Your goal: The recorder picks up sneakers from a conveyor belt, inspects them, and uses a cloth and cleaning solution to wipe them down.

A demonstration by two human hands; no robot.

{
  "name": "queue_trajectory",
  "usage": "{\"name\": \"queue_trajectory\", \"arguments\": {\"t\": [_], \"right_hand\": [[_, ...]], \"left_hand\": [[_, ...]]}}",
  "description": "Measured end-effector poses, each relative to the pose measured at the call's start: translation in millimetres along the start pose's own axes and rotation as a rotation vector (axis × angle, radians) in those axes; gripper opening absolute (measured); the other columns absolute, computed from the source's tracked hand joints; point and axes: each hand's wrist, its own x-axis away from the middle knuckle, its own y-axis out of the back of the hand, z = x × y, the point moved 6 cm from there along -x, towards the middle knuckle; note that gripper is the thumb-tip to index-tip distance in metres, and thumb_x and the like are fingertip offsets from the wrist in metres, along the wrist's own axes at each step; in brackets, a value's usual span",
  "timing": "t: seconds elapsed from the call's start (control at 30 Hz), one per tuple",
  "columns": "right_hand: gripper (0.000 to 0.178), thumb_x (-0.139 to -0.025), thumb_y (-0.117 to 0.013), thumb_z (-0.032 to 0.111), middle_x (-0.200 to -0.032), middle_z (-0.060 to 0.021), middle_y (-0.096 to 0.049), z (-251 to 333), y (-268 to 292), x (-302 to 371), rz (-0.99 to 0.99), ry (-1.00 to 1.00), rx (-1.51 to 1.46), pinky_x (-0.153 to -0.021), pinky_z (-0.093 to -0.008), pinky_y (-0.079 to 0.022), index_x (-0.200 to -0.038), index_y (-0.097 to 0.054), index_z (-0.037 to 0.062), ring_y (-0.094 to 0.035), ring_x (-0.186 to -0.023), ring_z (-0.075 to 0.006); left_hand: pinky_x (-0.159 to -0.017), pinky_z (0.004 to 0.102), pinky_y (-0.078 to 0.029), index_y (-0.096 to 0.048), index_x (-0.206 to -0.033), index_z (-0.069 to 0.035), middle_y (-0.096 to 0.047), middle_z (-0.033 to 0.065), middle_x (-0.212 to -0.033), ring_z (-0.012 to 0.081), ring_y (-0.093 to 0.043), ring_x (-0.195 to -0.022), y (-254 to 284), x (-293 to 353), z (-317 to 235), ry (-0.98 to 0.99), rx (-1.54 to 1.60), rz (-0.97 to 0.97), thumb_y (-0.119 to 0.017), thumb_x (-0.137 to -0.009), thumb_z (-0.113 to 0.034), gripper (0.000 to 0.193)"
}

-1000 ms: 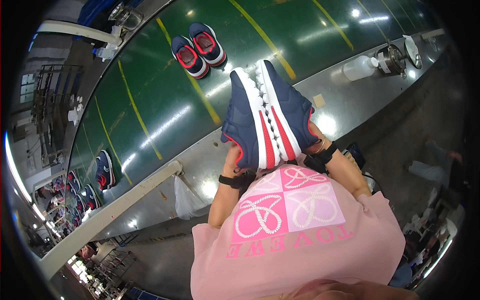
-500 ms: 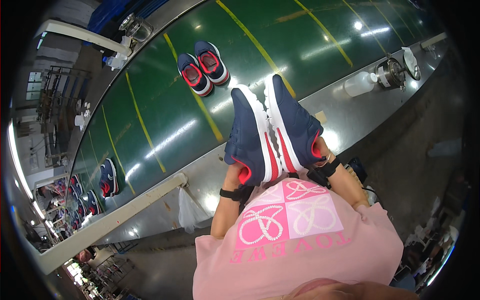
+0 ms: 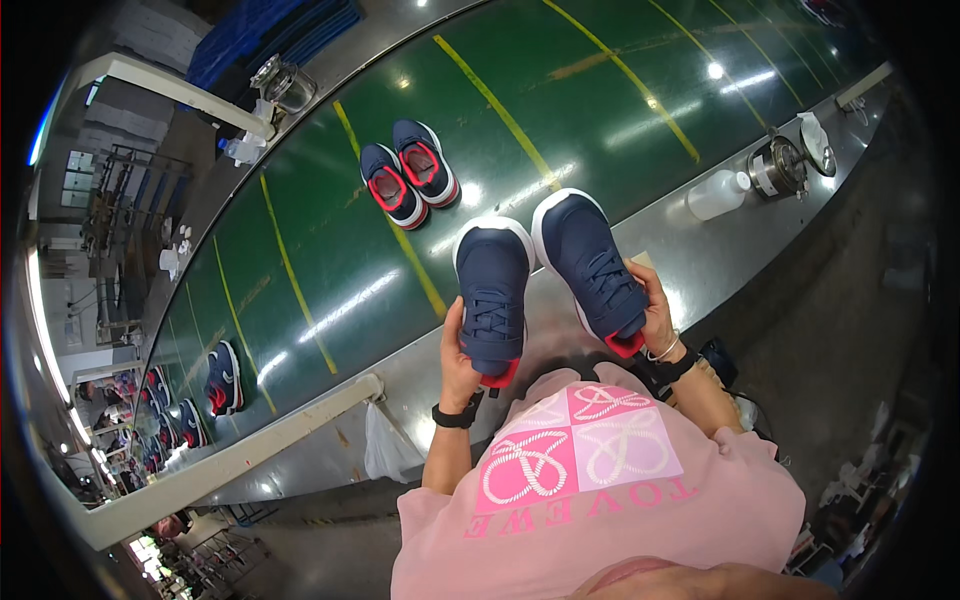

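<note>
Two navy sneakers with white soles and red linings are held up in front of me, laces and uppers showing, toes pointing away. My left hand (image 3: 460,360) is closed around the heel end of the left sneaker (image 3: 493,290). The heel end of the right sneaker (image 3: 592,262) is gripped by my right hand (image 3: 656,310), with fingers along its outer side. At the toes the two shoes are close together, and their heels are spread apart. Their soles are mostly hidden from view.
Beyond stands a matching pair of sneakers (image 3: 410,172) on the green conveyor belt (image 3: 330,260) with yellow lines. More shoes (image 3: 223,378) sit at the left. A white bottle (image 3: 718,194) and a metal pot (image 3: 778,166) stand on the metal ledge at right. A pale bar (image 3: 300,418) crosses the near left.
Both held sneakers have turned from soles facing each other to uppers showing, toes lower in view. The pair on the belt appears slightly lower in the picture.
</note>
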Motion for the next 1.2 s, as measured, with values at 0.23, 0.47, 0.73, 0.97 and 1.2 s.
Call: {"name": "queue_trajectory", "arguments": {"t": [0.23,0.47,0.73,0.97,1.2], "right_hand": [[0.059,-0.068,-0.046,-0.006,-0.134,-0.0248,-0.048,26.3,-4.7,-4.2,-0.097,0.332,0.428,-0.107,-0.04,-0.036,-0.123,-0.057,0.0098,-0.051,-0.122,-0.0381],[0.062,-0.058,-0.049,0.0,-0.132,-0.0276,-0.046,48.1,-14.4,-1.3,-0.14,0.522,0.726,-0.102,-0.0467,-0.039,-0.117,-0.06,0.0147,-0.049,-0.116,-0.0438],[0.062,-0.056,-0.054,0.002,-0.132,-0.026,-0.046,52.5,-17.1,3.4,-0.18,0.555,0.852,-0.1,-0.0469,-0.039,-0.115,-0.062,0.0191,-0.047,-0.115,-0.0412],[0.058,-0.054,-0.058,0.004,-0.132,-0.0245,-0.047,45.2,-16.4,6.5,-0.224,0.52,0.954,-0.1,-0.0473,-0.037,-0.11,-0.066,0.0184,-0.047,-0.115,-0.0409],[0.06,-0.054,-0.07,0.011,-0.133,-0.0196,-0.046,12.1,-15.9,7.9,-0.148,0.325,1.147,-0.101,-0.0451,-0.035,-0.114,-0.066,0.0203,-0.045,-0.118,-0.0375]], "left_hand": [[-0.103,0.0406,-0.038,-0.047,-0.135,-0.008,-0.049,0.0197,-0.134,0.0354,-0.05,-0.121,2.6,-1.0,-20.7,-0.382,-0.595,-0.156,-0.075,-0.07,-0.006,0.07],[-0.097,0.0443,-0.04,-0.047,-0.132,-0.008,-0.051,0.0197,-0.131,0.0376,-0.051,-0.115,-2.9,2.3,-27.0,-0.509,-0.745,-0.289,-0.078,-0.065,-0.008,0.074],[-0.096,0.0455,-0.04,-0.047,-0.131,-0.008,-0.051,0.019,-0.128,0.0369,-0.052,-0.112,-7.2,5.7,-31.1,-0.557,-0.814,-0.325,-0.079,-0.059,-0.008,0.079],[-0.095,0.0453,-0.039,-0.053,-0.126,-0.008,-0.052,0.0179,-0.126,0.0363,-0.05,-0.111,-9.1,12.1,-23.7,-0.534,-0.878,-0.381,-0.068,-0.056,-0.001,0.072],[-0.097,0.0446,-0.031,-0.057,-0.127,-0.009,-0.049,0.0153,-0.124,0.0356,-0.047,-0.111,-31.0,14.4,-2.4,-0.309,-1.15,-0.386,-0.07,-0.059,-0.009,0.069]]}}
